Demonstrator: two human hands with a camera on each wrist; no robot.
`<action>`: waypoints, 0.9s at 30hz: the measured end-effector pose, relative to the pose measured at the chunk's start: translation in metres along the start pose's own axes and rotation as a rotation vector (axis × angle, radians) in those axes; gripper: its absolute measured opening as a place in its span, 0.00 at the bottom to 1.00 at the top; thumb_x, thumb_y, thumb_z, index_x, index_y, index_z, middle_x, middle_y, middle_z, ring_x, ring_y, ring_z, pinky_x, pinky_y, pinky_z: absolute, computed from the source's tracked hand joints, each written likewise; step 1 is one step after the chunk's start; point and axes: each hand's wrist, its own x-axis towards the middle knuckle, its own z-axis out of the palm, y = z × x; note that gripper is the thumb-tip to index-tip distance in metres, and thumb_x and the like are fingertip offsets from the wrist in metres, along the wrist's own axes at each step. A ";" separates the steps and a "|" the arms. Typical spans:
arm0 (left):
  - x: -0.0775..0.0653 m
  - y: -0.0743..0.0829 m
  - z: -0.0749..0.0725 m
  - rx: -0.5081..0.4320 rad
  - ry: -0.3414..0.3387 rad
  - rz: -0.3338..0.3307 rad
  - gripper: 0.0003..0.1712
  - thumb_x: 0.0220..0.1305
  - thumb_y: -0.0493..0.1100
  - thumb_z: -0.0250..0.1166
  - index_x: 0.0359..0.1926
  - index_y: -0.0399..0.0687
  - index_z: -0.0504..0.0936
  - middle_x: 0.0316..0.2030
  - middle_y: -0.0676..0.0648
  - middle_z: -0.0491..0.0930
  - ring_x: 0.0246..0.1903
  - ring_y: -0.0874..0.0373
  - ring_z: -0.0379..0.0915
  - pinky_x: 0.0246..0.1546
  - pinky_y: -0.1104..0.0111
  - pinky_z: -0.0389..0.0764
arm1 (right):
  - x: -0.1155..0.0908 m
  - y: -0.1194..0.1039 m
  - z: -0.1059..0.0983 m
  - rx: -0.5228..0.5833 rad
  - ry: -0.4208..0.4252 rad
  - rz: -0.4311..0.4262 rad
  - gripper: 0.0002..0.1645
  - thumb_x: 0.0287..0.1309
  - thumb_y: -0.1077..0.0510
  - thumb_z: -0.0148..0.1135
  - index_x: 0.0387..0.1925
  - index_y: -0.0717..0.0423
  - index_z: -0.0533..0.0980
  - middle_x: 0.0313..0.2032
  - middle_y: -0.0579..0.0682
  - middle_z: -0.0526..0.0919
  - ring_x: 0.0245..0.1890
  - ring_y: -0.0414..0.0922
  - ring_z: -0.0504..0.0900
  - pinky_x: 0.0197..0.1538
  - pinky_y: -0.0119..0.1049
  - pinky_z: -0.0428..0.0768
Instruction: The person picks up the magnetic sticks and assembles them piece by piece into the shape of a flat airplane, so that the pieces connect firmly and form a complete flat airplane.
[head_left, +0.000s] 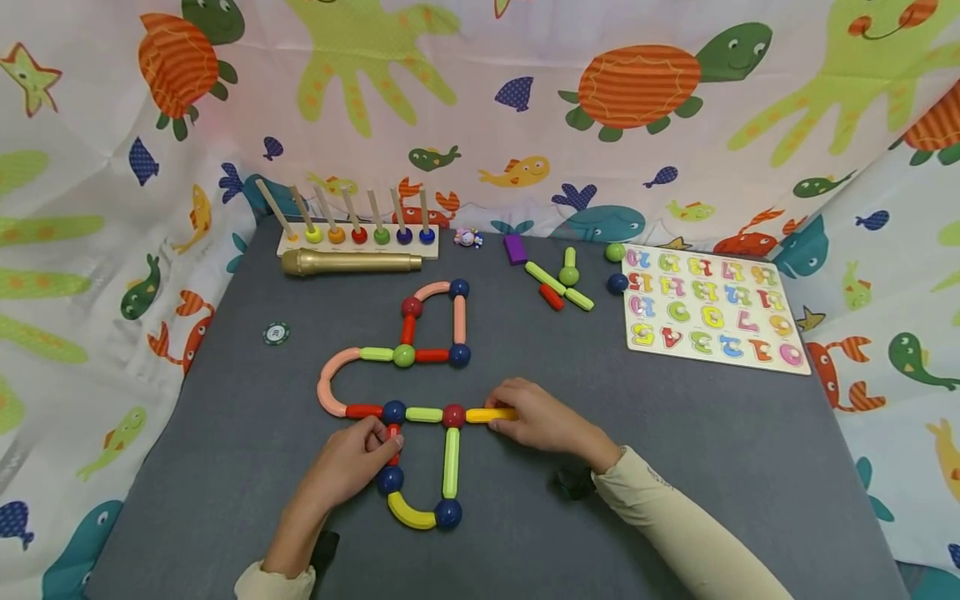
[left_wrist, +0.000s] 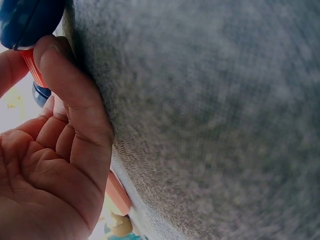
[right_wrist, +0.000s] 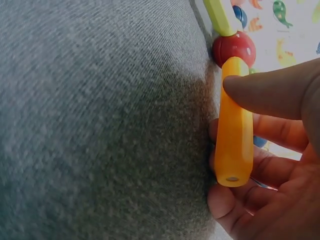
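Note:
My left hand (head_left: 347,465) pinches a short red rod (head_left: 393,431) that runs between two dark blue balls, an upper one (head_left: 394,412) and a lower one (head_left: 390,479). With thumb and fingers, my right hand (head_left: 546,418) holds an orange-yellow rod (right_wrist: 234,130); its far end meets a red ball (right_wrist: 235,49). From that ball, one light green rod (head_left: 424,414) leads left to the upper blue ball. A longer light green rod (head_left: 451,463) goes down to another blue ball (head_left: 448,513), where a curved yellow rod (head_left: 411,512) closes the lower loop.
Above, the figure continues through a curved pink piece (head_left: 327,383) to an upper loop. Loose rods and balls, among them a green ball (head_left: 569,276), lie behind. A number board (head_left: 716,363), a peg stand (head_left: 292,244), a gold microphone (head_left: 352,262) and a round chip (head_left: 276,333) surround it.

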 end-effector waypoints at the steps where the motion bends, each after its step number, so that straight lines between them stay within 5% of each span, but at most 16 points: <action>1: 0.000 0.000 0.000 -0.001 0.000 -0.003 0.15 0.75 0.52 0.70 0.39 0.47 0.80 0.23 0.49 0.73 0.21 0.54 0.68 0.26 0.64 0.64 | 0.000 -0.001 0.000 -0.002 0.000 0.003 0.08 0.73 0.59 0.69 0.49 0.56 0.84 0.44 0.45 0.81 0.45 0.45 0.76 0.53 0.46 0.79; 27: 0.001 0.000 0.000 0.017 0.000 -0.008 0.16 0.75 0.54 0.70 0.40 0.47 0.80 0.23 0.50 0.73 0.22 0.54 0.68 0.27 0.63 0.64 | 0.001 0.005 -0.012 -0.007 -0.020 0.012 0.11 0.71 0.55 0.72 0.50 0.56 0.85 0.43 0.44 0.80 0.41 0.42 0.76 0.47 0.39 0.79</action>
